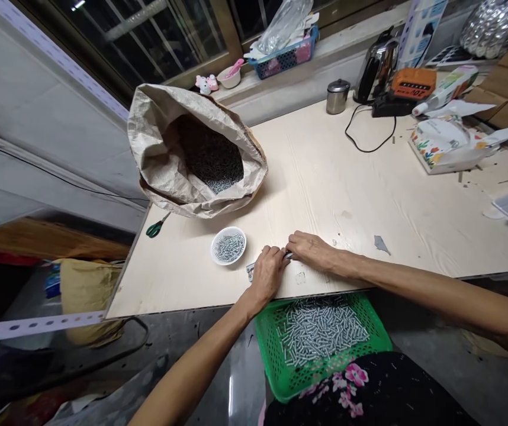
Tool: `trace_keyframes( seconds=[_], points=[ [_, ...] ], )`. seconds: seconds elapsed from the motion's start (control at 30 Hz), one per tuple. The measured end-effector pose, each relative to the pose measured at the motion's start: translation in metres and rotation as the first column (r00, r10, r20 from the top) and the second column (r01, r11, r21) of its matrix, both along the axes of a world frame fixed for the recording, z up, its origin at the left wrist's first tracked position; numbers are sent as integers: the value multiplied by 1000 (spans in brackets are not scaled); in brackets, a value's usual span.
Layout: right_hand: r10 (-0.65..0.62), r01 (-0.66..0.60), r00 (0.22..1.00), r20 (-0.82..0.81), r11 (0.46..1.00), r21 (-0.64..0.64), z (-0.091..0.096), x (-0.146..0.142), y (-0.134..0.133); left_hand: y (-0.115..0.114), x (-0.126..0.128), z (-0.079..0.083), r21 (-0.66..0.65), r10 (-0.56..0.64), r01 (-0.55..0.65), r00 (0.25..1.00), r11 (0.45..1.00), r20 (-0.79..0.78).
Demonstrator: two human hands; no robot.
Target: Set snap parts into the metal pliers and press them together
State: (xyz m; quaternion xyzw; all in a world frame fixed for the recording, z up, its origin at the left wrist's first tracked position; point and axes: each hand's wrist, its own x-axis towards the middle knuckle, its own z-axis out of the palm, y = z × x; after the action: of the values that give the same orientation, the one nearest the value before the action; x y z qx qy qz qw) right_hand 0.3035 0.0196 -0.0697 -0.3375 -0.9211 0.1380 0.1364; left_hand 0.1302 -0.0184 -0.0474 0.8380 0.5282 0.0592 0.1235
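My left hand (pixel 268 273) is closed over a small flat metal piece (pixel 250 271), whose end sticks out on the left; its kind is mostly hidden. Close beside it, my right hand (pixel 311 249) pinches a small silvery, rod-like part (pixel 288 255) at the left hand's fingers. Both hands rest low over the table near its front edge. To their left stands a white bowl (pixel 214 255) filled with small shiny metal pins or screws. Below the edge, a green basket (pixel 273 378) holds many silvery, screw-like pieces (pixel 325 331).
A large open sack (pixel 156 142) with dark and silvery small parts stands behind the bowl. Green-handled scissors (pixel 154 229) lie at the table's left edge. A kettle (pixel 373 68), metal canister (pixel 337 97), tissue pack (pixel 444 142) and cable (pixel 372 150) occupy the back right.
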Motion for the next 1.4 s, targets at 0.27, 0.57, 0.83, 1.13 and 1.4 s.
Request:
trace_keyframes(
  seconds=[0.27, 0.57, 0.83, 1.13, 1.4],
  points=[
    [-35, 37, 993, -116, 999, 16, 27, 22, -18, -27, -49, 40, 22, 393, -398, 911, 917, 125],
    [-79, 86, 994, -69, 991, 100, -11, -7, -26, -33, -49, 28, -395, 562, -571, 813, 720, -152],
    [-62, 82, 990, -126, 983, 164, -15, -9, -26, -33, -49, 26, -355, 543, -550, 830, 756, -129],
    [-72, 93, 981, -178, 989, 115, -17, -9, -26, -52, -48, 51, -384, 608, -526, 783, 759, 132],
    [-61, 90, 969, -239, 990, 113, -19, -10, -26, -43, -46, 75, -62, 360, -359, 933, 931, 20]
  ],
)
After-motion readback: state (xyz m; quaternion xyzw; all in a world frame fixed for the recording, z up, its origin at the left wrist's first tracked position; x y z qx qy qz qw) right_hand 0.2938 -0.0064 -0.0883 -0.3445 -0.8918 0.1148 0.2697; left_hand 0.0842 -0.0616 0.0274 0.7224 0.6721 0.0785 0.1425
